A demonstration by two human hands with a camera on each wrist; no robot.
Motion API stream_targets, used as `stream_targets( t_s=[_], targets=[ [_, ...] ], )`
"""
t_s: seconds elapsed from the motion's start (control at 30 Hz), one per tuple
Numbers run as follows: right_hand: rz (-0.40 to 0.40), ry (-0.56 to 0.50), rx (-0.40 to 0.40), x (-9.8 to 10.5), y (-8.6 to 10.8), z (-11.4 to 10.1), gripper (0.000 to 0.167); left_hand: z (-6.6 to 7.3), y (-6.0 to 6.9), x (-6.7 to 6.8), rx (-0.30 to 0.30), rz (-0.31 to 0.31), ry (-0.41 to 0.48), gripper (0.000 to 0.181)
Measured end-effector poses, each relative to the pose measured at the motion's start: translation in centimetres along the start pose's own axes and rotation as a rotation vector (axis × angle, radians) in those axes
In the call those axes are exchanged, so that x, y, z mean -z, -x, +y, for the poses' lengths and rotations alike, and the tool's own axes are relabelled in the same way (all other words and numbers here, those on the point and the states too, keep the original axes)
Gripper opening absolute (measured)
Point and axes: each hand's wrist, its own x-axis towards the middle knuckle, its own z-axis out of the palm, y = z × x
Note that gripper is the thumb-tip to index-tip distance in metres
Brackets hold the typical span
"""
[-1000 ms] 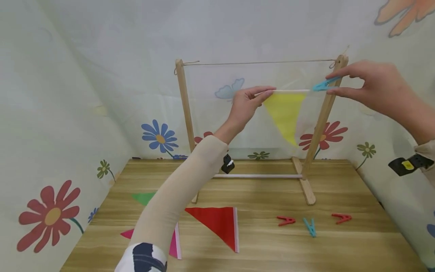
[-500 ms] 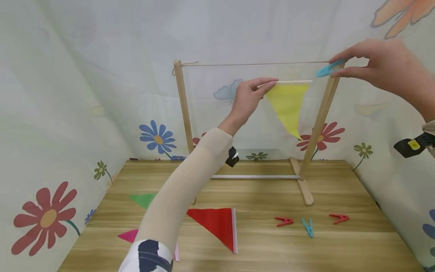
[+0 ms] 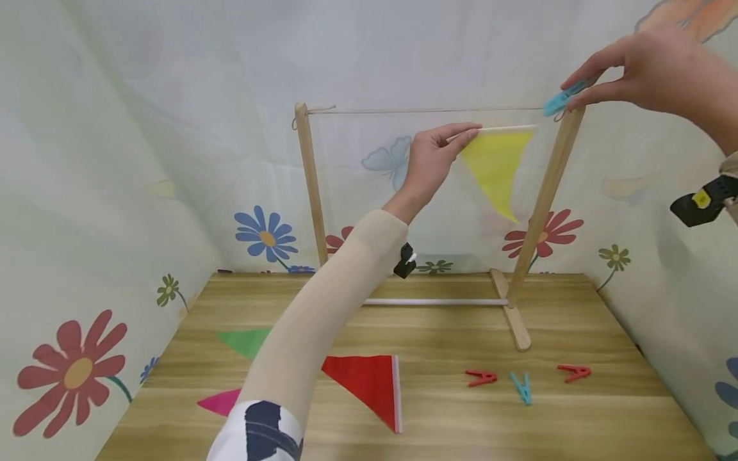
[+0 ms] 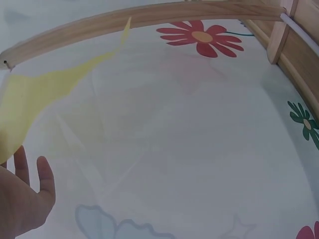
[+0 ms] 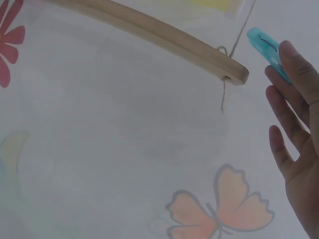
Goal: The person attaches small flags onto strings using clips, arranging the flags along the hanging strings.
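A yellow triangular pennant (image 3: 497,165) with a white top band hangs point down from my left hand (image 3: 434,153), which pinches the band's left end between thumb and fingers. The band is a little below the string (image 3: 415,111) tied between the posts of a wooden frame (image 3: 548,192). Near the top of the right post, my right hand (image 3: 646,77) holds a blue clothespin (image 3: 557,104) between thumb and fingers. In the right wrist view the clothespin (image 5: 264,47) appears beside the string and the post's end. The left wrist view shows only part of the pennant (image 4: 45,89).
On the wooden table (image 3: 438,410) lie a red pennant (image 3: 371,384), a green pennant (image 3: 245,342) and a pink pennant (image 3: 220,402), partly behind the left arm. To the right are a blue clothespin (image 3: 521,388) and two red clothespins, one nearer the middle (image 3: 480,378), one farther right (image 3: 574,372).
My left hand has raised the yellow pennant closer to the string and slightly right. My right hand has lifted the blue clothespin from beside the band to string height. The things on the table stayed put.
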Motion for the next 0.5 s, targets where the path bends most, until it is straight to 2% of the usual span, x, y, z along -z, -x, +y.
stream_targets(
  t_s=[0.2,0.37,0.5],
  targets=[
    [-0.107,0.031,-0.07,0.9,-1.3,0.7,0.022,0.6,-0.5,-0.5,-0.001,0.015,-0.051,0.023],
    [-0.148,0.031,-0.078,1.1,-2.2,0.8,0.02,0.9,-0.9,-0.8,0.028,0.049,-0.026,0.023],
    [-0.168,0.013,-0.06,1.2,-3.1,0.8,0.018,1.1,-1.1,-0.9,0.016,0.066,-0.031,0.023]
  ],
)
